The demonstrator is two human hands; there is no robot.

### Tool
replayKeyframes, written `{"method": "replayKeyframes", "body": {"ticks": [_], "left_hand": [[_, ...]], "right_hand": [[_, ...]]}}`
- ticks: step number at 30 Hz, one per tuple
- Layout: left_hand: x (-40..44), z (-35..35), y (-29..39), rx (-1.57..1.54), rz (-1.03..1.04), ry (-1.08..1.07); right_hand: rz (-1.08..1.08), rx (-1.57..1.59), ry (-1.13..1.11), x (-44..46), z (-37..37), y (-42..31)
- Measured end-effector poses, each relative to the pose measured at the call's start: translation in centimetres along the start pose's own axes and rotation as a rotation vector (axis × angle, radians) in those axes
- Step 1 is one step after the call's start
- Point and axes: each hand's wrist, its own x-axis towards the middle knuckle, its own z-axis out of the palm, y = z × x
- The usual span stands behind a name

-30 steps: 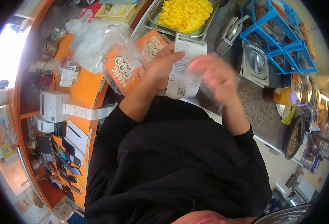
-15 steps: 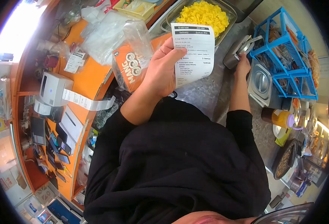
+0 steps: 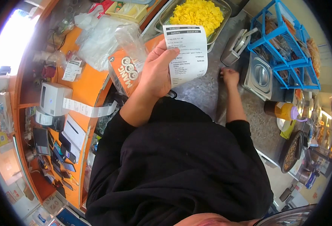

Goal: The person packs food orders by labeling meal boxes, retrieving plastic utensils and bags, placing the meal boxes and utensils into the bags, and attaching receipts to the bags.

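Observation:
My left hand (image 3: 156, 71) is closed on a printed paper receipt (image 3: 190, 62), thumb across its front. An orange printed bag (image 3: 124, 69) in clear plastic lies behind that wrist. My right hand (image 3: 230, 77) hangs over the grey counter with fingers loosely bent and nothing visible in them. Just beyond it stands a square metal container (image 3: 234, 51) with a lid tilted at its top; the hand is apart from it. Close by on the right is a lidded steel food pan (image 3: 262, 77).
A glass tray (image 3: 228, 9) of yellow scrambled egg stands at the top. Blue baskets (image 3: 281, 41) of packets and a sauce bottle (image 3: 281, 110) are on the right. On the left, the orange counter (image 3: 92, 83) holds a receipt printer (image 3: 53, 98) and several phones (image 3: 66, 150).
My right hand has let go of the metal container and drawn back toward me, down and left. My left hand with the receipt has shifted slightly left.

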Motion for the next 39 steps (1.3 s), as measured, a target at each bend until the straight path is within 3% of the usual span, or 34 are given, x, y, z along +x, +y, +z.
{"method": "replayKeyframes", "body": {"ticks": [1,5,7,10,13,15,18,21,23,25,27,30,32,35,37,39], "left_hand": [[-0.2,-0.2,-0.2,0.004,0.002,0.0],[-0.3,-1.2,-0.7,0.155,0.043,-0.001],[-0.3,-1.9,-1.8,0.283,0.027,0.014],[-0.8,-3.0,-2.9,0.441,-0.015,0.004],[-1.6,-3.9,-3.8,0.491,-0.021,0.026],[-2.1,-4.4,-3.6,0.49,-0.017,0.094],[-2.8,-9.1,-4.2,0.785,-0.14,0.083],[-4.0,-11.8,-6.3,0.666,-0.333,0.299],[-4.9,-12.8,-7.0,0.752,-0.285,0.267],[-5.6,-12.9,-6.9,0.82,-0.265,0.254],[-5.8,-12.7,-6.3,0.866,-0.266,0.259],[-6.4,-12.9,-6.0,0.919,-0.211,0.238],[-6.9,-13.5,-6.3,0.985,-0.163,0.171],[-9.4,-15.1,-3.7,1.002,-0.384,0.002],[-12.3,-17.5,-0.4,1.001,-0.438,0.187],[-15.9,-22.6,2.7,1.062,0.005,0.624]], "right_hand": [[0.049,0.034,-0.043,-1.2,0.5,-0.1],[-0.006,0.893,-0.382,-6.7,-2.5,-9.3],[-0.347,1.008,-0.585,-9.6,-4.2,-15.6],[-0.487,0.905,-0.709,-13.0,-4.2,-21.6],[-0.615,0.662,-0.786,-12.1,0.4,-22.4],[-0.587,0.58,-0.772,-10.9,3.0,-21.9],[-0.521,0.571,-0.865,-9.6,6.9,-21.8],[-0.541,0.231,-0.785,-7.4,9.9,-21.9],[-1.034,0.097,-0.433,-6.0,12.2,-21.3],[-0.829,0.012,-0.518,-7.6,12.2,-22.4],[-0.88,-0.14,-0.482,-6.3,13.5,-21.3],[-1.005,-0.241,-0.158,-6.2,14.5,-21.1],[-0.954,-0.223,-0.193,-6.7,14.0,-21.8],[-1.046,-0.117,-0.139,-8.2,12.6,-22.9],[-1.015,0.034,-0.164,-12.4,9.8,-25.5],[-1.019,0.259,-0.157,-15.7,8.5,-26.1]]}}
